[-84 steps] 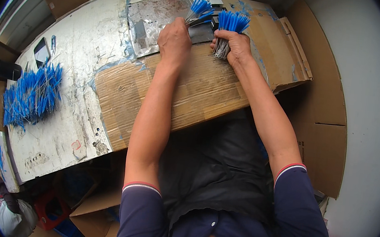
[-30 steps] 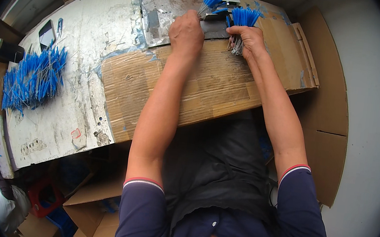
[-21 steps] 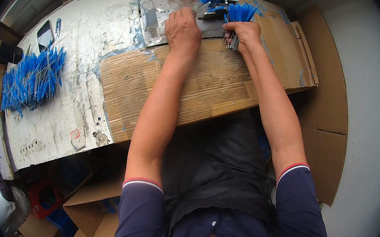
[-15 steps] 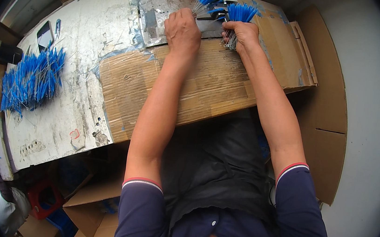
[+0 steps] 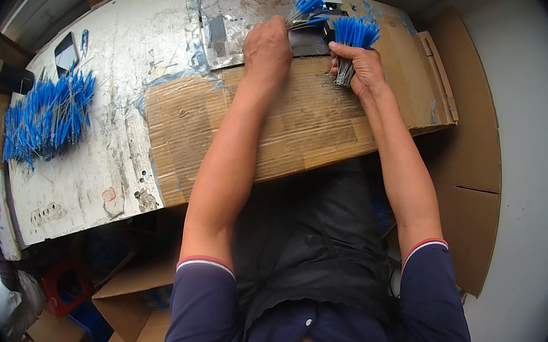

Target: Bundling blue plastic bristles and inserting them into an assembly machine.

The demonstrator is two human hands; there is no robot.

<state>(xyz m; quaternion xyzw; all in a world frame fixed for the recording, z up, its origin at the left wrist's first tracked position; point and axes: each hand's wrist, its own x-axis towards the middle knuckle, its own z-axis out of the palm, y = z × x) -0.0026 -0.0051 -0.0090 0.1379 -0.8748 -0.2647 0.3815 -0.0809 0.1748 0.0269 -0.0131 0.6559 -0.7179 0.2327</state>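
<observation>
My left hand (image 5: 269, 47) is closed around a small fanned bunch of thin wire brushes (image 5: 308, 3) with blue bristles, held over the metal plate (image 5: 245, 7). One of its brushes points off to the right, toward a small black fixture (image 5: 329, 33). To the right, my right hand (image 5: 364, 72) grips a thicker upright bundle of the same brushes (image 5: 356, 32). Blue ends stick up above the thumb, and bare wire stems hang below it. My left fingertips are partly hidden behind the hand.
A large heap of blue brushes (image 5: 49, 115) lies on the worn white table (image 5: 110, 91) at left, near a phone (image 5: 66, 53) and a dark cylinder (image 5: 12, 76). A taped cardboard sheet (image 5: 312, 131) covers the near edge. Another person (image 5: 8, 293) is at lower left.
My right hand has moved right and toward me with its bundle, away from the black fixture. My left hand and its bunch have shifted slightly right.
</observation>
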